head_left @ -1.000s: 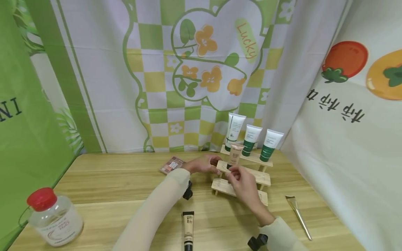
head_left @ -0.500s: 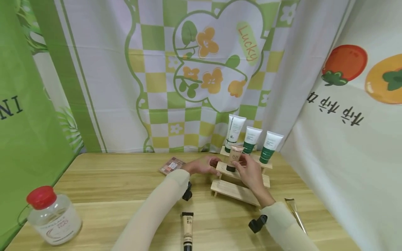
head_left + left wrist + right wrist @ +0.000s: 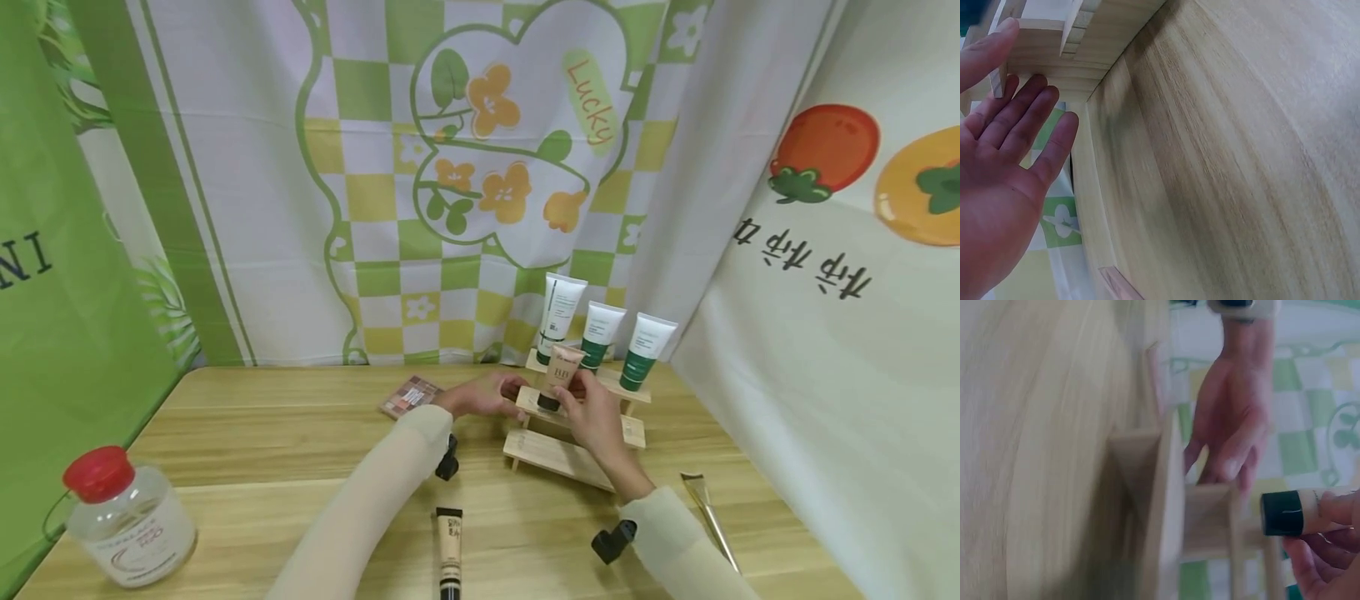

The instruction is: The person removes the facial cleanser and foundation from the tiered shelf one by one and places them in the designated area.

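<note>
A small beige tube with a black cap point(image 3: 558, 377) stands cap-down on the middle step of a three-step wooden rack point(image 3: 562, 454). My right hand point(image 3: 592, 410) pinches the tube low down; the right wrist view shows the black cap and tube point(image 3: 1300, 512) between my fingers point(image 3: 1329, 550). My left hand point(image 3: 483, 393) rests with straight fingers against the rack's left end; in the left wrist view the left hand point(image 3: 1004, 162) is flat and open beside the rack point(image 3: 1054, 44). Three white and green tubes point(image 3: 600, 335) stand on the top step.
On the wooden table point(image 3: 262, 442) lie an eyeshadow palette point(image 3: 411, 395), a second beige tube point(image 3: 448, 546) near the front edge and a makeup brush point(image 3: 708, 515) at the right. A clear bottle with a red cap point(image 3: 123, 517) stands front left. Printed cloth hangs behind.
My right hand went from the rack's lower steps up to the beige tube on the middle step and now pinches it. The left hand stayed at the rack's left end.
</note>
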